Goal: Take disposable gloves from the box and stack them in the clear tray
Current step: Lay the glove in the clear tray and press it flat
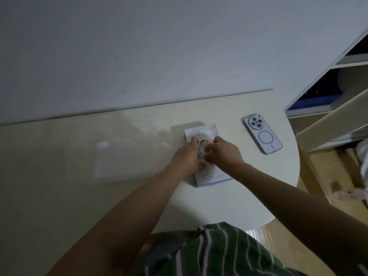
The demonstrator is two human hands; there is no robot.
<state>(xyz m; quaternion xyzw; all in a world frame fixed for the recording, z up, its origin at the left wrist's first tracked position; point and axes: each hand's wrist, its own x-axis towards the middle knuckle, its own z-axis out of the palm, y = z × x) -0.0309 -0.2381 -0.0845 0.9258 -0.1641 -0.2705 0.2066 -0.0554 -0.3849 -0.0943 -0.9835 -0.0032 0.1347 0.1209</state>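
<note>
Head view: white-and-blue cardboard glove box (207, 174) lies flat on the pale bench (229, 200), long axis running away from the person. On its top the left hand (188, 154) presses, grip spread. At the opening the right hand (223, 151) curls its fingers; whether they pinch anything, cannot tell. Just left of the box sits the clear plastic tray (123, 176), nearer the left hand.

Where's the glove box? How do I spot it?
Look at the pale table by the wall. The left hand and right hand are on a flat white box there. Unlike the phone beside it, it has a hand outline drawn on top.
</note>
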